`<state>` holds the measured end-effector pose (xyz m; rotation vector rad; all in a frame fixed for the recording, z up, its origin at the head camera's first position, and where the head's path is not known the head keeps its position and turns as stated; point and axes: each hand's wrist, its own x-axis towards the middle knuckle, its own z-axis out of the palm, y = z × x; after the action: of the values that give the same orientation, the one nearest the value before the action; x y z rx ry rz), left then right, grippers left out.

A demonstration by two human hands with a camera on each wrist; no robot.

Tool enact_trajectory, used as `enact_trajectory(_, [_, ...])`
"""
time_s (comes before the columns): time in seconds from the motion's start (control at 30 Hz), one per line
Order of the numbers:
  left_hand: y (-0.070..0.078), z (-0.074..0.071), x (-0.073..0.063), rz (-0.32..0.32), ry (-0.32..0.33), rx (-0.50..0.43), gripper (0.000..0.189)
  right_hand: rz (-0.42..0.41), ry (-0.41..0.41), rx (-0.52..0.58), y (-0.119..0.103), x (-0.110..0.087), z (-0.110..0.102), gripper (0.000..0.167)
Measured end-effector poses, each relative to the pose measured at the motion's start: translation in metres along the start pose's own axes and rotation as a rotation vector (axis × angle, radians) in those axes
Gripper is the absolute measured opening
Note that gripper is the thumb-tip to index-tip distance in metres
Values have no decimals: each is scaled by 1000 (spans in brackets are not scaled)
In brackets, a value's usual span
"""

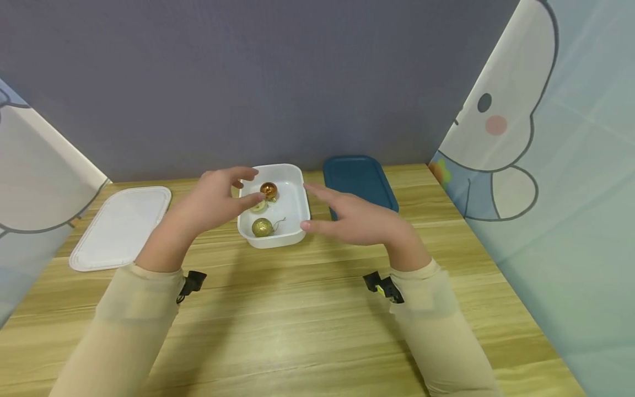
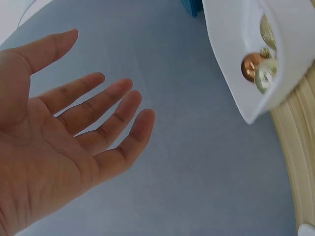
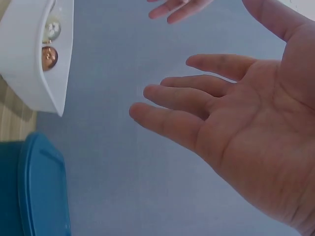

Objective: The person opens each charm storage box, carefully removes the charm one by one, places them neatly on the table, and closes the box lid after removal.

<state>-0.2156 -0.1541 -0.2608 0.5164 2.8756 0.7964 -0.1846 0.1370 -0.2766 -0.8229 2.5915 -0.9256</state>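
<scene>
A white plastic box (image 1: 292, 239) stands at the back middle of the table. Inside it lie a copper bauble (image 1: 268, 190), a pale gold bauble (image 1: 258, 206) partly hidden by a thumb, and a glittery gold bauble (image 1: 262, 227) with a string loop. Above the box's left side hovers my left hand (image 1: 213, 198), its fingers spread and loosely bent, palm towards the other hand. My right hand (image 1: 354, 216) is held at the box's right side with fingers nearly straight. Both palms look bare in the wrist views, with nothing in either hand.
Right of the white box is a container with a dark blue lid (image 1: 362, 182). A white lid (image 1: 121, 227) lies flat at the left of the wooden table (image 1: 278, 331). A grey panel (image 1: 278, 82) rises behind, with printed cloth (image 1: 555, 165) at the sides.
</scene>
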Motion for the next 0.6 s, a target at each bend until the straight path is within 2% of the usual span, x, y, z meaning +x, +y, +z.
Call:
enact_trajectory(0.17, [10,10,2,22,6,-19,61,60,26,-12,7,-8,-7,87])
enact_trajectory(0.4, [21,25,10,87,4,-49,63,81,24,-10,20,-8,-10,85])
enact_trajectory(0.6, [29,39,17,133,-1,-82,66,142,50,-32,33,-11,-18,85])
